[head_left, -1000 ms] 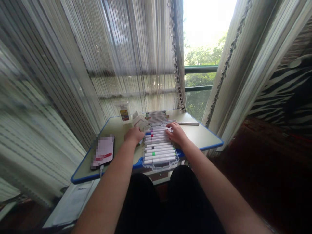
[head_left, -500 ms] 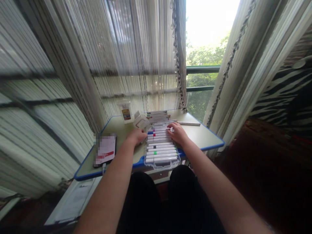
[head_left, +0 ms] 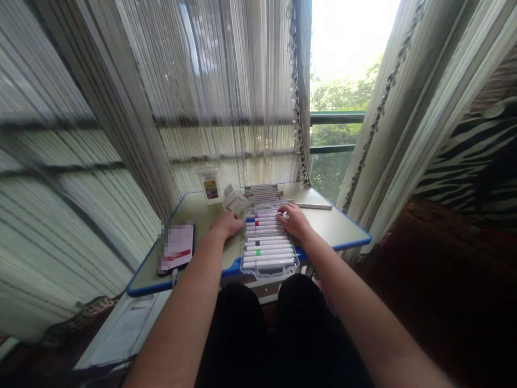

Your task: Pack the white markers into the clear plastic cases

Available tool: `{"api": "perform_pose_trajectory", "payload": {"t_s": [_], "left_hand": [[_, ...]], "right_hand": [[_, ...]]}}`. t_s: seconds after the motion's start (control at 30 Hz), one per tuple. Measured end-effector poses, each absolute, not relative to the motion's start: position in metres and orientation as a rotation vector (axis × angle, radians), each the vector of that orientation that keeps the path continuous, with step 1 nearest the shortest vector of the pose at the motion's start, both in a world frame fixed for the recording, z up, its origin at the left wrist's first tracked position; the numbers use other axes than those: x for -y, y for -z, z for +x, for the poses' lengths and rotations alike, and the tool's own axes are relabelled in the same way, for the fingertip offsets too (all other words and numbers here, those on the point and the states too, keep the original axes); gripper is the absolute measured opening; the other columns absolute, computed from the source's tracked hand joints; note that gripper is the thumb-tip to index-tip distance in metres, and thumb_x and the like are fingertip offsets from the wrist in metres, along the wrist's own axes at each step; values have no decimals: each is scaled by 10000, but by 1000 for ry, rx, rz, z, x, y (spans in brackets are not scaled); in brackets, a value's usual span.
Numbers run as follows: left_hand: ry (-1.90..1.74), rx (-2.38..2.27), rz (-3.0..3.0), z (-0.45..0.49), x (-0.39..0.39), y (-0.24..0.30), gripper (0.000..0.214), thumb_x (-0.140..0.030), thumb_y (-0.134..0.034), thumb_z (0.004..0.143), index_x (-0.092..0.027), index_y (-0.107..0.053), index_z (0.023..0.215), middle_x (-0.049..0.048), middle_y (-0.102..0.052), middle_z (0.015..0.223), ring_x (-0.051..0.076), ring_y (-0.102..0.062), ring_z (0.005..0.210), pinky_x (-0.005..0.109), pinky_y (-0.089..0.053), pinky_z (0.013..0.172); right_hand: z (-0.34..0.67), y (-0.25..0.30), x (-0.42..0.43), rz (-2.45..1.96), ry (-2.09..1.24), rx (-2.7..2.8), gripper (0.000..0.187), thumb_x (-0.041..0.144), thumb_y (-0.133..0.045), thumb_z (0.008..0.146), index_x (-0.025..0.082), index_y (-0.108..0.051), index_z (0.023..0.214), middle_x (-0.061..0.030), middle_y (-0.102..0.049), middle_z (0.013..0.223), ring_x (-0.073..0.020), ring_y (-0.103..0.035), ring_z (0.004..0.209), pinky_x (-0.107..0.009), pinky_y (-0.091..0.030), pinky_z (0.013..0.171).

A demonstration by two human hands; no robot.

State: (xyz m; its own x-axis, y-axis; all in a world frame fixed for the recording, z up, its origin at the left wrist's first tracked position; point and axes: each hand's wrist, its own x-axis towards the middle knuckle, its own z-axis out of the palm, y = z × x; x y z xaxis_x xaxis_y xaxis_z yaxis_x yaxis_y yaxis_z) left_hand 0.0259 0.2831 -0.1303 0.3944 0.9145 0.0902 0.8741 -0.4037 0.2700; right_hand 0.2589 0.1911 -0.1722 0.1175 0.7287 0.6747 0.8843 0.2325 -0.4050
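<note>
A clear plastic case point(head_left: 270, 275) full of white markers point(head_left: 269, 243) lies across the table's front edge, the markers side by side with a few coloured bands. At its left side is my left hand point(head_left: 226, 224), closed, with the fingertips at the case's edge; what they hold, if anything, is hidden. My right hand point(head_left: 297, 221) reaches over the upper right of the case. Its thumb and fingers are bent around the end of a marker point(head_left: 273, 216) in the upper rows. Behind the case, more markers point(head_left: 262, 193) lie in a stack on the table.
The table point(head_left: 331, 226) has a blue rim. A clear container with a label point(head_left: 210, 188) stands at the back left, beside a white plastic piece point(head_left: 235, 200). One lone marker point(head_left: 313, 206) lies to the right. A phone point(head_left: 177, 248) with a cable lies at the left.
The view has shifted slightly. Both hands stay in nearly the same places at the case, and the markers look unmoved.
</note>
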Motion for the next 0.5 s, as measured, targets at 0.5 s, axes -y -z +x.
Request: {"api": "perform_pose_trajectory", "payload": {"t_s": [0.5], "left_hand": [[-375, -1625, 2503, 23, -274, 128, 289, -435, -548, 745, -186, -672, 827, 113, -715, 938, 260, -658, 895, 302, -481, 713]], "right_hand": [[262, 176, -197, -1484, 229, 1625, 86, 201, -586, 782, 209, -661, 824, -58, -633, 871, -204, -564, 884, -359, -457, 877]]}}
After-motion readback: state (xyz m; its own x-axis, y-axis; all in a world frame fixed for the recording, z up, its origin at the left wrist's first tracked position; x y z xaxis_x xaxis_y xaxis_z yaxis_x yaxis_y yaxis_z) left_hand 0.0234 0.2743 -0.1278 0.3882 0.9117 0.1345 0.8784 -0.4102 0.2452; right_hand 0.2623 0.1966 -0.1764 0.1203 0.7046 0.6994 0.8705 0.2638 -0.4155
